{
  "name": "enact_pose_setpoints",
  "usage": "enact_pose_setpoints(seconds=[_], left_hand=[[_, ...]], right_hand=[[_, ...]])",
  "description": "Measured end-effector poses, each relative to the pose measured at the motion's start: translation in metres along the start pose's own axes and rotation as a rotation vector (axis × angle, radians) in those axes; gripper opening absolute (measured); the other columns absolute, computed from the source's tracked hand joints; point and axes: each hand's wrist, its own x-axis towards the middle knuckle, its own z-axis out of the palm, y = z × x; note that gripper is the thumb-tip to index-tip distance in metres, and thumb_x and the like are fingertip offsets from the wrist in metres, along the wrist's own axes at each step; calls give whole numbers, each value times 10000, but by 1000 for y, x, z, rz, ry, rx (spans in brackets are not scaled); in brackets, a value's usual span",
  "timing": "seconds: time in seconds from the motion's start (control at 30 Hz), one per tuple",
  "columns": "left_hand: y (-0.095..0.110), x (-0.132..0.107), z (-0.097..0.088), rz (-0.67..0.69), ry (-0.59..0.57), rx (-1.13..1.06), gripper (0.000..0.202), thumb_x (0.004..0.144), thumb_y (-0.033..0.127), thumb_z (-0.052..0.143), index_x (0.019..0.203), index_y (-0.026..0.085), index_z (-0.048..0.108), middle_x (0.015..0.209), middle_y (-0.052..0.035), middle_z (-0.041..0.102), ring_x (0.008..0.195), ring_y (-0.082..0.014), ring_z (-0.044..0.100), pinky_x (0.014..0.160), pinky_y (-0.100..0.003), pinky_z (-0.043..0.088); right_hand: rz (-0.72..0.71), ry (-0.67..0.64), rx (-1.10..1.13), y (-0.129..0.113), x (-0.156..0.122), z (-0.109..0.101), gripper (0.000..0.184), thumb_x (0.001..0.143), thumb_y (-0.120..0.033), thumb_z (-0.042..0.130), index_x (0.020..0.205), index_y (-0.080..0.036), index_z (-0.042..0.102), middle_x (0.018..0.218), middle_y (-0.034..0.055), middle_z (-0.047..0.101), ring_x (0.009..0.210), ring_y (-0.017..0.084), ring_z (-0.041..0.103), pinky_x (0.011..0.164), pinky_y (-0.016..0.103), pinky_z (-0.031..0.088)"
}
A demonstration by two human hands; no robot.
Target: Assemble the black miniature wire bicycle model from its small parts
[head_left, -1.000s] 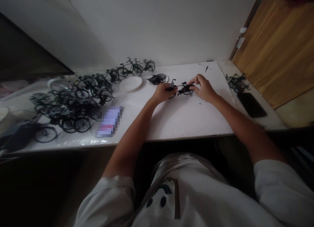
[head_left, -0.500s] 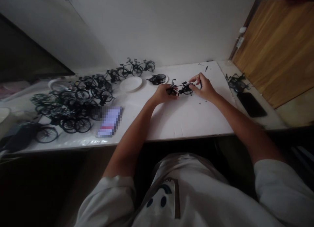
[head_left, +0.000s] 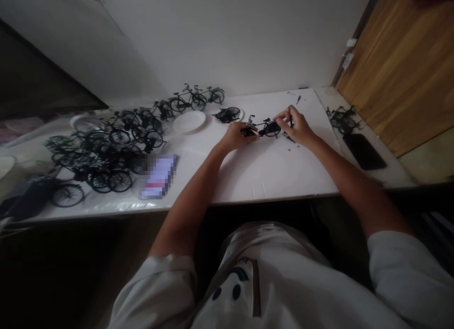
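A black miniature bicycle (head_left: 263,125) stands upright on the white board, its handlebar to the left and its rear wheel to the right. My left hand (head_left: 237,136) is closed around its front end, so the front wheel is mostly hidden. At the rear wheel, the thumb and index finger of my right hand (head_left: 297,126) pinch together against the back of the bicycle. A slim dark piece (head_left: 292,121) shows among the right fingers; its kind is not clear. Below that hand, another thin dark piece (head_left: 289,137) lies on the board.
Left lies a heap of miniature bicycles (head_left: 102,149), near a phone (head_left: 159,176). A white plate (head_left: 189,122) and a dish holding black bicycle parts (head_left: 227,114) sit behind my left hand. Rightward are another miniature bicycle (head_left: 343,118), a black phone-like slab (head_left: 364,151) and a wooden panel (head_left: 400,68).
My right thumb and index finger have come together at the rear of the bicycle. A thin dark piece now shows below that hand. My left hand has hardly moved.
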Motion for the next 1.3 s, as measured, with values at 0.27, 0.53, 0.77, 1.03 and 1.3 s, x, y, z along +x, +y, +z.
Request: enact_pose_setpoints(seconds=[0.27,0.53,0.77,1.03,1.3], left_hand=[[2,0,1,-12,15,21,562,746,549,929,1091,108,880,822,-105,812,632,-140,613,624,-278,469],[3,0,2,13,55,50,545,738,584,924,1021,119,883,731,-67,762,621,-139,589,583,-262,427],[0,0,7,11,96,53,573,737,624,927,1011,122,888,674,-50,728,573,-134,556,560,-265,395],[2,0,8,42,138,112,531,758,646,914,943,148,899,622,-28,668,578,-135,517,556,-274,357],[3,0,9,43,149,111,505,755,632,921,916,155,885,618,-24,679,560,-137,531,543,-276,360]], right_hand=[[0,6,38,-2,0,0,587,948,-844,656,918,-317,400,1108,81,808,1069,265,730,1009,509,581],[-28,10,81,-1,0,0,623,936,-849,680,880,-313,368,1084,85,816,1062,276,744,1020,522,571],[13,-5,146,-1,0,0,651,916,-900,664,894,-311,387,1063,77,787,1130,279,746,1064,507,561],[42,9,149,-4,-2,1,670,920,-949,595,875,-307,410,1023,72,742,1105,275,731,1074,494,575],[63,10,122,-6,-1,0,668,914,-966,573,897,-309,456,1025,82,759,1112,278,718,1080,486,569]])
